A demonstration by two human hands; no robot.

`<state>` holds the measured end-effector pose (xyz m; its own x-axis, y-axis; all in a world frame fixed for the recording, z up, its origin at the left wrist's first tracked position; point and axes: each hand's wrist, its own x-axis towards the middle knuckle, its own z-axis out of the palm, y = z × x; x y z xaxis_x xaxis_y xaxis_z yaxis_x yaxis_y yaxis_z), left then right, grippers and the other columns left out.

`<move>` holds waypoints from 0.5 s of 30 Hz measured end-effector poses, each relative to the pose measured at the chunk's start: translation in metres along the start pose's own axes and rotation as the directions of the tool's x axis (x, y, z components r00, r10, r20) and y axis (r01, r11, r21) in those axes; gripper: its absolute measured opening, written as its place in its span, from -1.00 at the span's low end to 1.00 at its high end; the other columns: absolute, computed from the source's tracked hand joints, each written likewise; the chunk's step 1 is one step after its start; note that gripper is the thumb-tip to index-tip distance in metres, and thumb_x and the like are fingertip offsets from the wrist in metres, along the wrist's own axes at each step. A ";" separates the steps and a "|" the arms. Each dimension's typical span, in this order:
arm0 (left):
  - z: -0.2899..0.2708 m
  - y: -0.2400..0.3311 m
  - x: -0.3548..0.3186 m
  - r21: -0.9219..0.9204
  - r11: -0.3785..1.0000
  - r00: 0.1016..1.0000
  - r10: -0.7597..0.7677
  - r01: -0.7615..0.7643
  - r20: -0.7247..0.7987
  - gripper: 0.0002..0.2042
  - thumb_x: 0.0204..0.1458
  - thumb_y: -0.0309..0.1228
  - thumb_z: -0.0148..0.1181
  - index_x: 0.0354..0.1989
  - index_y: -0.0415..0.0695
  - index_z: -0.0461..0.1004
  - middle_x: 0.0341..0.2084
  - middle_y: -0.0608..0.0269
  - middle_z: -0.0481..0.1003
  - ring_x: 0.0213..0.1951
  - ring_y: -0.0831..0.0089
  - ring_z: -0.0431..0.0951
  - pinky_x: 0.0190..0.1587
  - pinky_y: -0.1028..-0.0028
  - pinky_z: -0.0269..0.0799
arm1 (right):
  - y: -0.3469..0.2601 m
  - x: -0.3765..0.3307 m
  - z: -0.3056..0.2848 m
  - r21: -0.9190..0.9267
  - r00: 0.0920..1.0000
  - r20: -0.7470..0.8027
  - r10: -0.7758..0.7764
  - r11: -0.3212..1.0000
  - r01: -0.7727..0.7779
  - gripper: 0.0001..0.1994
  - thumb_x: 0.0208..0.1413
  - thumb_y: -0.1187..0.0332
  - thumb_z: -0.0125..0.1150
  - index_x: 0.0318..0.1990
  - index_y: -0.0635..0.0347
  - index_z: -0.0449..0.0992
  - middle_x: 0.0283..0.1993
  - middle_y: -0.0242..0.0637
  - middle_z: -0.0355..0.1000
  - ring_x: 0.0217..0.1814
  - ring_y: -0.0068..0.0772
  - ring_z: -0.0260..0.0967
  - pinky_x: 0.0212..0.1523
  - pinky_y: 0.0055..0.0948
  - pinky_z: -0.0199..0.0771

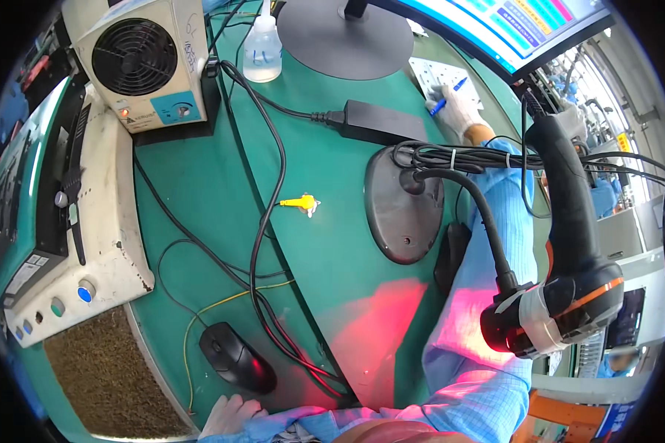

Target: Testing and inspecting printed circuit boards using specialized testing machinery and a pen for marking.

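Note:
My right hand [457, 111], in a white glove, is stretched out to the far right of the green table [325, 170] and grips a blue pen [459, 83] over a white printed sheet [425, 72]. Its blue sleeve [495, 258] runs back along the right edge. My left hand [229, 415] is bare and rests at the near edge, fingers loose and holding nothing, just in front of a black mouse [236, 358]. A small yellow clip [299, 201] lies alone mid-table.
A black and orange barcode scanner [569, 295] hangs on a gooseneck from an oval base [404, 210] and casts red light on the table. At the back stand a fan unit [144, 63], a clear bottle [262, 52], a power adapter [377, 122] and a monitor foot [345, 37]. Cables cross the middle.

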<state>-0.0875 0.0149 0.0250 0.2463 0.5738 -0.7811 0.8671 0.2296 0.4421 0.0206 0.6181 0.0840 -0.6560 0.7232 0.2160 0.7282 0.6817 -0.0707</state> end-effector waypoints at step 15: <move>0.059 -0.006 -0.004 0.371 0.925 0.321 0.376 -0.078 -0.869 -0.64 -0.17 -0.41 0.16 -0.11 -0.10 0.40 -0.11 0.14 0.39 -0.01 0.09 0.38 -0.02 0.06 0.39 | 0.098 -0.162 -0.073 0.537 0.379 -0.501 0.778 0.623 -0.568 -0.70 0.15 0.13 0.09 -0.16 0.17 0.52 -0.02 -0.11 0.50 -0.13 -0.09 0.49 -0.08 -0.20 0.44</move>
<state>-0.0681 -0.0355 -0.0002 0.0284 0.9540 0.2983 0.9438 -0.1239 0.3065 0.2124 0.5598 0.1134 0.4169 0.7490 0.5150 0.7203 0.0734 -0.6898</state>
